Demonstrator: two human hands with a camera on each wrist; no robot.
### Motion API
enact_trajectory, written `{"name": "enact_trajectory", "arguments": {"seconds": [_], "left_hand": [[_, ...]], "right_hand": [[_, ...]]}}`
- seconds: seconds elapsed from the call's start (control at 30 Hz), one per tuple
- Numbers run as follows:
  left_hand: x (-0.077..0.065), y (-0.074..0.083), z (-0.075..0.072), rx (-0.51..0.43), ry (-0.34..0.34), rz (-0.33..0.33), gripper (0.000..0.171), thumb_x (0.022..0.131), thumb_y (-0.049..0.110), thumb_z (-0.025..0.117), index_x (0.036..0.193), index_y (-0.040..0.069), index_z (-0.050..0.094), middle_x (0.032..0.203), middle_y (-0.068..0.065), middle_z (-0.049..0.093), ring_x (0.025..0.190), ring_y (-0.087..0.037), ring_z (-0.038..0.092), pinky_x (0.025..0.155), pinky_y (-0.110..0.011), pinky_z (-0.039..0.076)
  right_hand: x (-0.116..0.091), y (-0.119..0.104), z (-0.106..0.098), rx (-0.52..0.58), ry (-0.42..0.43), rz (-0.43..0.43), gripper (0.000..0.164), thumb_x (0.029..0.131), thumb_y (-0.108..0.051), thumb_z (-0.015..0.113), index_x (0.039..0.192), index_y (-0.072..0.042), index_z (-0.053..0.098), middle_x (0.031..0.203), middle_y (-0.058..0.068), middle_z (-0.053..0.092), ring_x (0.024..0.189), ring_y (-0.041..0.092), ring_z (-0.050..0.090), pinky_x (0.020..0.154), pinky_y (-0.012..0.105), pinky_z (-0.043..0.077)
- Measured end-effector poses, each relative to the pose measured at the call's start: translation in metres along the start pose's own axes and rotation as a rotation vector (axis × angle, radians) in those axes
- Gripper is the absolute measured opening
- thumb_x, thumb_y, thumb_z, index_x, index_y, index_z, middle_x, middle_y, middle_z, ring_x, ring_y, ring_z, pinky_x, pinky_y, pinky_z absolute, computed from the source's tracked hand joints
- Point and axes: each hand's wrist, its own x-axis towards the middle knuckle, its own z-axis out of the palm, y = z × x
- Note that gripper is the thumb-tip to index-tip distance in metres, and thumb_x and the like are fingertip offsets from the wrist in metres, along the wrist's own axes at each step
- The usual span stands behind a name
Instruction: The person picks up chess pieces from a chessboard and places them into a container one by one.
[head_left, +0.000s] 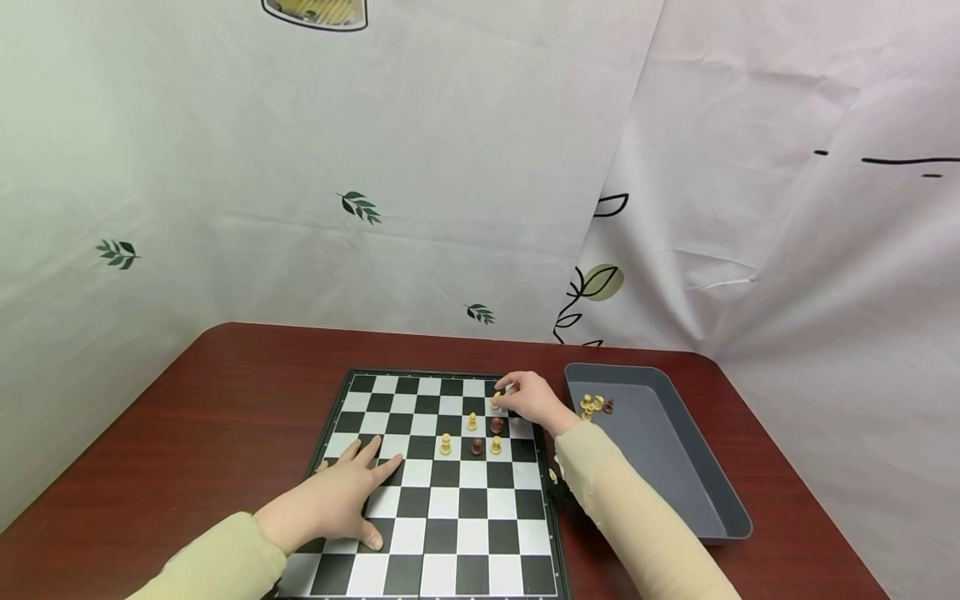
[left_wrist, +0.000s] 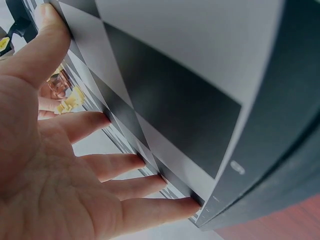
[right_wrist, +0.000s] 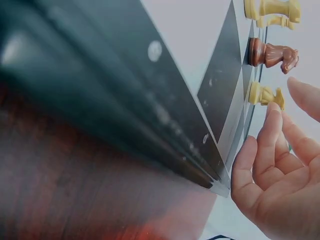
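Observation:
Spread fingers and thumb of my left hand (head_left: 330,498) rest on the left part of a black-and-white chessboard (head_left: 443,502). At the board's far right corner is my right hand (head_left: 531,400), its fingertips right at a cream knight (right_wrist: 267,95). In the right wrist view the thumb stands a little apart from that knight. Beside it a brown knight (right_wrist: 272,54) stands upright. Also on the board are a second brown piece (head_left: 477,447) and cream pieces, among them one left of the brown knight (head_left: 472,422) and one farther left (head_left: 446,444).
Right of the board lies a grey tray (head_left: 675,442) with several cream pieces (head_left: 592,403) and a brown piece (head_left: 608,406) near its left wall. My right forearm crosses over the tray's near left side. The dark red table (head_left: 187,417) backs onto a white patterned cloth (head_left: 420,167).

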Motion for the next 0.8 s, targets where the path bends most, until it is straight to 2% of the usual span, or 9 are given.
{"name": "enact_trajectory", "arguments": {"seconds": [0.37,0.8], "left_hand": [[0.0010,-0.0001,-0.0002,0.006,0.004,0.011,0.107,0.049,0.048,0.085,0.141,0.009,0.046,0.146,-0.031,0.031,0.132,-0.058,0.026,0.088,-0.078,0.029],[0.0002,0.0010,-0.0017,-0.004,-0.008,0.005,0.107,0.050,0.047,0.085,0.141,0.008,0.045,0.147,-0.031,0.030,0.132,-0.058,0.025,0.088,-0.078,0.028]], "right_hand": [[0.0003,-0.0021,0.0007,-0.049,-0.018,0.018,0.017,0.085,-0.018,0.071,0.096,-0.006,0.071,0.073,0.004,0.058,0.062,0.015,0.046,0.055,0.026,0.037],[0.0011,-0.0050,0.0035,-0.086,-0.008,-0.010,0.010,0.084,-0.015,0.071,0.086,-0.005,0.071,0.069,0.002,0.060,0.062,0.014,0.047,0.056,0.025,0.037]]}}
